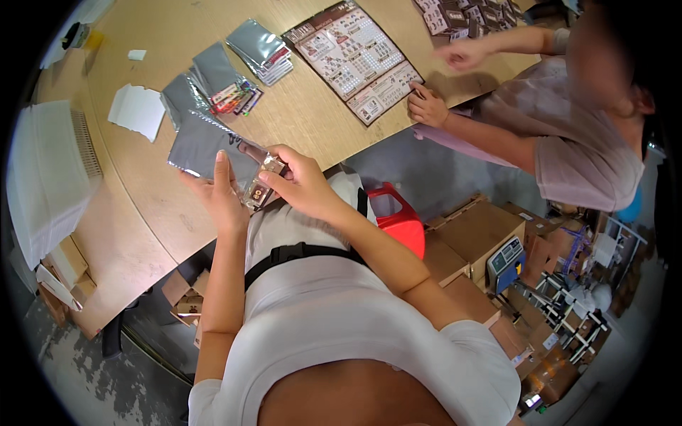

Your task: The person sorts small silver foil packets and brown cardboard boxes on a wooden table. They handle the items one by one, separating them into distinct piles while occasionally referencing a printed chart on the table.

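Observation:
Close to my body, near the table edge, my left hand (pixel 226 197) grips a grey foil bag (pixel 206 144), thumb on top. Fingers of my right hand (pixel 307 183) close around a small brown printed packet with a clear, shiny wrap (pixel 260 189) at the bag's right end. Whether the packet is partly inside the bag, I cannot tell. Just beyond lie more grey foil bags (pixel 213 65) with several colourful slim items (pixel 236 97) at their lower end. A neat stack of silver bags (pixel 257 44) sits farther back.
A large printed sheet (pixel 355 60) lies beside a co-worker's hand (pixel 428 106). Small brown packets (pixel 474 15) are piled at the far right. White stacked sheets (pixel 53 177) and a torn white paper (pixel 137 110) are left. A red stool (pixel 398 224) and cardboard boxes (pixel 477 234) stand right.

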Available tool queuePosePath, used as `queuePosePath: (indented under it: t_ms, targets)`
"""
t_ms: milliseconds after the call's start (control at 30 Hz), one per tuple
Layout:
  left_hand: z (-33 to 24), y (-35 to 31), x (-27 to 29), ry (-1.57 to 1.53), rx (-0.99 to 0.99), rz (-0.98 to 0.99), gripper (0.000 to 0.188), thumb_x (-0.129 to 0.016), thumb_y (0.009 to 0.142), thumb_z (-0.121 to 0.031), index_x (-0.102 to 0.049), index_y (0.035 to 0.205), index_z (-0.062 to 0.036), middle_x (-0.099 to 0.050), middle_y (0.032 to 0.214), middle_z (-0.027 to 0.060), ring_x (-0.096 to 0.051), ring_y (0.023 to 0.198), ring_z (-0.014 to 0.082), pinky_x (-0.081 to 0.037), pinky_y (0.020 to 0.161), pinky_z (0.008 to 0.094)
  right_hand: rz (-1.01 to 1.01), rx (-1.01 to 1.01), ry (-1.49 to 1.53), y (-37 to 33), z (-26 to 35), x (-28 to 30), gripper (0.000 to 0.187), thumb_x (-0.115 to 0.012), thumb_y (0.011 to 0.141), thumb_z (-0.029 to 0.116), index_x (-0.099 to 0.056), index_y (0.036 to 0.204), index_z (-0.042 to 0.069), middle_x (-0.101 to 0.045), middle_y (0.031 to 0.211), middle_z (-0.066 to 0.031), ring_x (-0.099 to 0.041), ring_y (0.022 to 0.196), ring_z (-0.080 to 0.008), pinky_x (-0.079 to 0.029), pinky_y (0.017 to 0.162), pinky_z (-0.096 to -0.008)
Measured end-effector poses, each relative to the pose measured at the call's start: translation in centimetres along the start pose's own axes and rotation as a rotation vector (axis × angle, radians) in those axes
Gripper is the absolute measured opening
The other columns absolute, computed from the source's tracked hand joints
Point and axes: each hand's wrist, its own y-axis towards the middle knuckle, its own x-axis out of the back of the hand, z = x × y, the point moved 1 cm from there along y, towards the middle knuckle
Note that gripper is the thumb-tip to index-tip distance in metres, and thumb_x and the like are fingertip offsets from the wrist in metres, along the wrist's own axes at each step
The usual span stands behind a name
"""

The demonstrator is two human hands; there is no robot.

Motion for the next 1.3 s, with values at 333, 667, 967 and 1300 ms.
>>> queuePosePath:
  t_ms: [333,667,967,1300]
  targets:
    - [9.1,1.1,-2.1,-0.093,0.428,-0.252,0.018,-0.057,0.081,-0.016,-0.051,0.096,-0.009,-0.052,0.075,-0.0046,-0.047,0.059,0.0036,-0.035,0.045,0.0172,0.014,-0.072,-0.173,0.9,-4.8,8.5,0.031,-0.059,0.078,0.013,-0.05,0.102,-0.005,-0.056,0.072,-0.0041,-0.048,0.059,-0.0044,-0.039,0.05,-0.0197]
    - [17.1,1.5,-5.3,-0.086,0.415,-0.193,0.024,-0.054,0.083,-0.015,-0.047,0.103,-0.0047,-0.053,0.077,-0.0008,-0.047,0.06,0.0045,-0.035,0.049,0.0156,0.087,-0.07,-0.234,4.9,-10.5,14.3,0.029,-0.059,0.078,0.012,-0.05,0.101,-0.003,-0.058,0.074,-0.0088,-0.053,0.059,-0.0093,-0.042,0.051,-0.0223]
    - [16.1,3.5,-4.9,0.393,0.183,-0.266,0.03,-0.056,0.082,-0.01,-0.04,0.107,-0.0022,-0.05,0.069,-0.0014,-0.036,0.044,0.0013,-0.026,0.037,0.0156,0.042,-0.138,-0.195,6.7,-11.3,11.4,0.029,-0.06,0.074,0.01,-0.047,0.097,-0.002,-0.057,0.072,-0.0183,-0.057,0.065,-0.0335,-0.044,0.054,-0.0371]
    - [14.6,4.8,-2.6,0.698,0.256,-0.075,0.035,-0.061,0.079,-0.015,-0.042,0.106,-0.0032,-0.045,0.063,-0.0038,-0.032,0.043,0.0007,-0.023,0.036,0.0161,0.062,-0.096,-0.172,5.9,-12.5,9.9,0.028,-0.062,0.073,0.008,-0.047,0.094,-0.003,-0.053,0.064,-0.0117,-0.052,0.05,-0.0185,-0.041,0.046,-0.0278]
